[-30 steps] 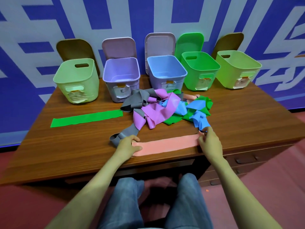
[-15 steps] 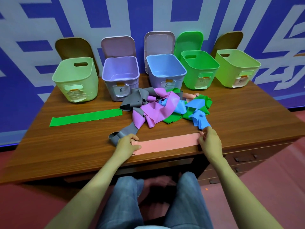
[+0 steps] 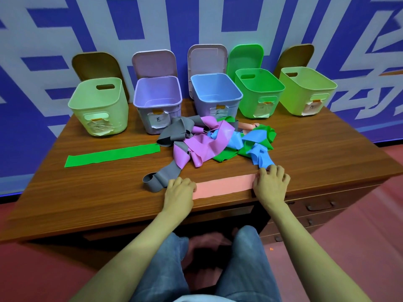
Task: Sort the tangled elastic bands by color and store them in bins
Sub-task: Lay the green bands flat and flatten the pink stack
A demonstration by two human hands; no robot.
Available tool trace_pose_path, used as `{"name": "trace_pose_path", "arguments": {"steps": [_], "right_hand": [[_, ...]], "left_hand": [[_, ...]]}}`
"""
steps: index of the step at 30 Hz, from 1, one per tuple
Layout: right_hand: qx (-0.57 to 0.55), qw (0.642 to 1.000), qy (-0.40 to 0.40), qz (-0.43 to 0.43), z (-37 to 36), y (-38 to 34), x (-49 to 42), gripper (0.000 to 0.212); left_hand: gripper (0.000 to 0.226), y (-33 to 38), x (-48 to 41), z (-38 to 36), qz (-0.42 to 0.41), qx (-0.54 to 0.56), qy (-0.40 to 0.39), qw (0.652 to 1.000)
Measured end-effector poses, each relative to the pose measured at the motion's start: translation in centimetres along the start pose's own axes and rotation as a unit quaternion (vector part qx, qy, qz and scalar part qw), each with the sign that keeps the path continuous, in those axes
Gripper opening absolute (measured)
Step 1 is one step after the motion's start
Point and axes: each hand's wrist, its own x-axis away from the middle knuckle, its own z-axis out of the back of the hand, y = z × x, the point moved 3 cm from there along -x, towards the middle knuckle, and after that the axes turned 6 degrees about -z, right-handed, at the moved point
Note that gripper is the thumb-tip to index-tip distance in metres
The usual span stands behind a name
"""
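A salmon-pink band lies flat along the desk's near edge. My left hand grips its left end with curled fingers, and my right hand grips its right end the same way. Behind them sits a tangle of grey, purple, blue, green and salmon bands. A grey band's looped tail reaches out beside my left hand. A blue end of the tangle touches my right fingers. One green band lies straight on the left. Several open bins stand at the back: pale green, lilac, blue, green and lime.
The wooden desk has drawers at the lower right. Each bin's lid leans upright behind it against the blue and white wall. All the bins look empty inside. My knees are under the desk's front edge.
Both hands have slid inward along the salmon band, so less of it shows between them. The tangle and the green band have not moved.
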Motion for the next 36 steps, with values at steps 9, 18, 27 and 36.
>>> {"name": "trace_pose_path", "arguments": {"steps": [9,18,27,36], "right_hand": [[-0.106,0.984,-0.048,0.137,1.6,-6.5,-0.3,0.012],[-0.176,0.943,-0.155,0.237,3.5,-17.8,-5.9,0.036],[-0.170,0.935,-0.189,0.245,1.6,-25.3,-11.9,0.064],[-0.099,0.941,-0.165,0.277,0.8,-25.0,-12.7,0.028]], "left_hand": [[0.024,0.6,-3.4,2.2,0.031,-0.032,-0.073,0.996],[0.035,-6.9,-11.1,6.8,0.121,0.057,0.014,0.991],[0.060,-12.8,-14.7,5.3,0.192,0.177,0.000,0.965],[0.047,-13.8,-15.3,2.0,0.172,0.321,-0.027,0.931]]}}
